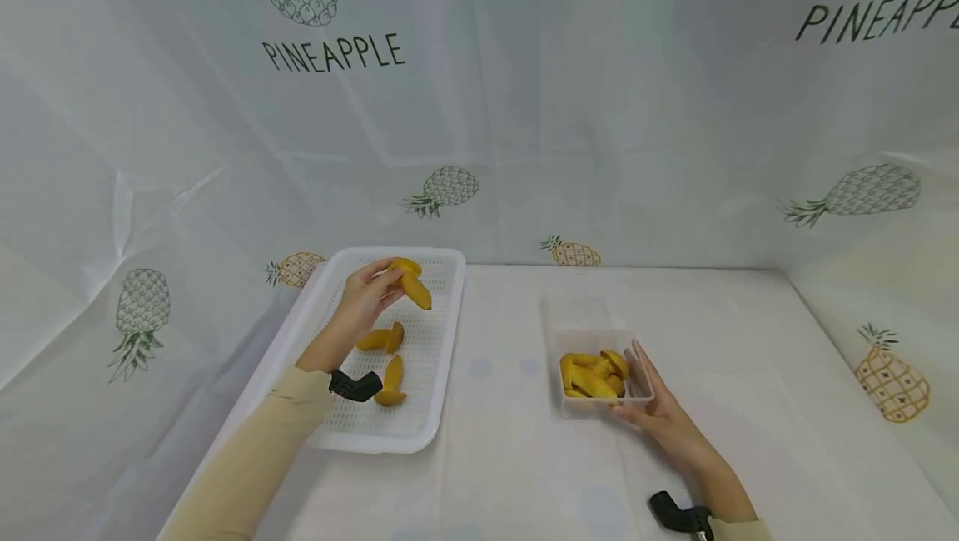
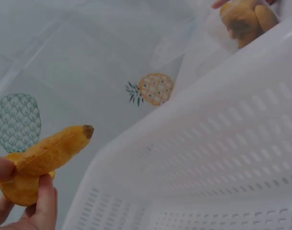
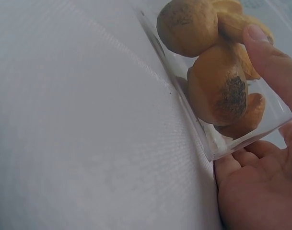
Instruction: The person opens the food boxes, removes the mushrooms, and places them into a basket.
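Pineapple pictures covered the pale cloth wall [image 1: 599, 116] behind the white table [image 1: 509, 458]. Up over the white basket [image 1: 447, 358], the left hand [image 1: 365, 295] pinched a yellow mushroom [image 1: 416, 288] between its thumb and fingers, and the stem poked out past them. Two more mushrooms [image 1: 393, 372] lay lower down in the basket. Well apart from it, the right hand [image 1: 661, 418] held a small clear box [image 1: 569, 409] by its near right corner. A pile of yellow mushrooms [image 1: 592, 376] sat inside, close to that hand's thumb.
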A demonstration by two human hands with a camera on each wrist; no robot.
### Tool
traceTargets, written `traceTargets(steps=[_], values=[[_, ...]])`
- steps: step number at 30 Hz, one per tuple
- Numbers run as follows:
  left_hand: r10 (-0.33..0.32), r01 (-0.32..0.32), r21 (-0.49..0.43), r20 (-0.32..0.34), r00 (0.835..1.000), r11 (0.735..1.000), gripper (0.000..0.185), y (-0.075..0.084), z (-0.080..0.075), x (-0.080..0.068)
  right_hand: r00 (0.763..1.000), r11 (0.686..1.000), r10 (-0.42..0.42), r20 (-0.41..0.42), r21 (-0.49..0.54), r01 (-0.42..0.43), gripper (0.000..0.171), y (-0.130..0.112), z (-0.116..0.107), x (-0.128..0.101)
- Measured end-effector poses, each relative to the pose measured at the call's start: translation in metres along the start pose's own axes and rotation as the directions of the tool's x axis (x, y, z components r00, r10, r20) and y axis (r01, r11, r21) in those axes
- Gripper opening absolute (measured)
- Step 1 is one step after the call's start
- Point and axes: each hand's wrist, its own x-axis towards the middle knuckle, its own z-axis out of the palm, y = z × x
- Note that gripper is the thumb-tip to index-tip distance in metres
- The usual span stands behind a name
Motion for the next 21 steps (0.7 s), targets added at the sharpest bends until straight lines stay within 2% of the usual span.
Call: traceTargets(steps=[11,21], values=[[-0.013,0.012,0.077,0.008,1.0,0.997,0.047,-0.015,-0.019,0.007,1.0,1.0,0.009,-0.007,-0.014,-0.009,0.104,0.001,0.0,0.001],[-0.036,0.033,0.145,0.016,0.999,0.989,0.047,-0.022,-0.024,0.01,1.0,1.0,-0.001,-0.004,-0.014,0.001,0.105,0.0,-0.001,0.001]])
